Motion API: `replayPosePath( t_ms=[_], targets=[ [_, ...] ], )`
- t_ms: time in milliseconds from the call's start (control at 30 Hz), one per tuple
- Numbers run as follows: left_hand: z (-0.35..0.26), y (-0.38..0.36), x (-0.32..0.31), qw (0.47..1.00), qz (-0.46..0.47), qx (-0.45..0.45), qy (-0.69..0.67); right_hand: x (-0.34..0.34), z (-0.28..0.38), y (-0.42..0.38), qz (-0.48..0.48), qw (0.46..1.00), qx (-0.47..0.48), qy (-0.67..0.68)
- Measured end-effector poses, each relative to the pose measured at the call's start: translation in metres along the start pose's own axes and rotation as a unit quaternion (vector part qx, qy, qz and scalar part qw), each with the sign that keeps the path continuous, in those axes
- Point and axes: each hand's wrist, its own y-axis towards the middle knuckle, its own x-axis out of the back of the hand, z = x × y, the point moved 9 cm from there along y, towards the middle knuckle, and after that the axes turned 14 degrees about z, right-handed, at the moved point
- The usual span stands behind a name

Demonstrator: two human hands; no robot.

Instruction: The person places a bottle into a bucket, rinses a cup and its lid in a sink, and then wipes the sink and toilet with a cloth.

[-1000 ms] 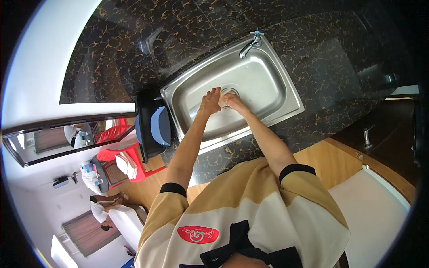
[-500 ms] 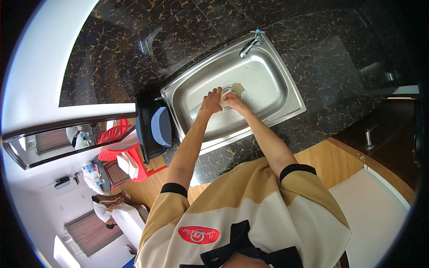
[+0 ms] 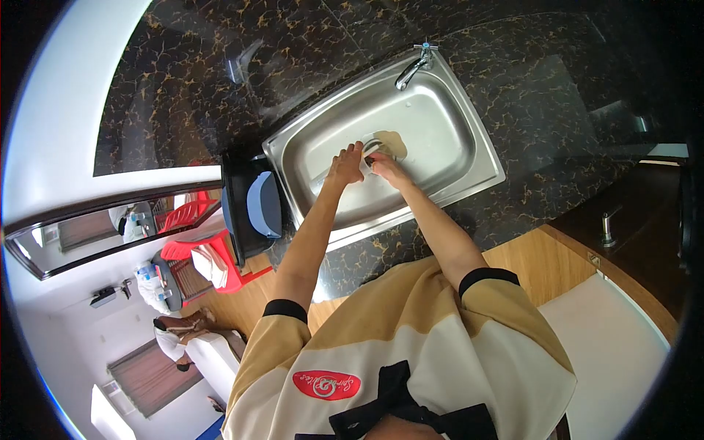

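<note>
My left hand (image 3: 345, 166) is wrapped over a clear, see-through container (image 3: 320, 181), probably a bottle, lying low in the steel sink (image 3: 308, 136). The container's end shows to the left of that hand; the rest is covered by my fingers. Close to its other end is my right hand (image 3: 389, 169), with fingers closed together around something small that I cannot make out. A puddle of light brown liquid (image 3: 394, 143) lies just beyond my right fingers, over and beside the drain (image 3: 375, 144).
A chrome faucet (image 3: 414, 70) stands at the sink's far right corner. Dark marbled countertop (image 3: 528, 125) surrounds the sink. Left of it sit a black bin (image 3: 249, 220) and a blue curved object (image 3: 264, 205). A red chair (image 3: 231, 260) and another person (image 3: 172, 341) are farther back.
The brown puddle has grown and spread to the right over the sink floor. My right fingers have shifted slightly, while both hands stay in nearly the same place.
</note>
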Motion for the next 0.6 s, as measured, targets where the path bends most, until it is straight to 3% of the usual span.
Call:
replayPosePath(
  t_ms=[200,500,600],
  targets=[
    [0.0,-0.002,-0.001,1.0,0.012,-0.001,0.006,-0.001,0.001,-0.003,-0.034,0.998,-0.059,-0.016],
    [0.002,0.001,-0.002,1.0,0.019,0.001,0.016,-0.005,0.018,-0.006,-0.022,0.997,-0.06,-0.038],
    [0.003,0.002,-0.003,1.0,0.017,-0.002,0.016,-0.004,0.026,-0.013,-0.067,0.993,-0.073,-0.063]
  ],
)
